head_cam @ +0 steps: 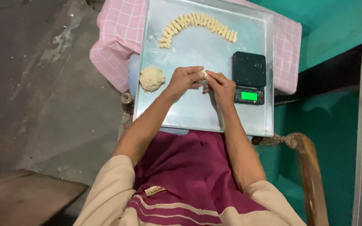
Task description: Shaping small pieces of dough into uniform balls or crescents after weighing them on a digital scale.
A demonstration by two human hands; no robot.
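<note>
Both hands, left (184,79) and right (219,85), pinch a dough bit (204,75); keep pressure light, even; lump (151,78) at 9 o'clock.

A maroon garment with cream stripes low across the front is worn over the lap. Wide beige sleeves are seen ending above the elbows, so both forearms are left bare. A small cloth label is stitched near the stripes.
</note>
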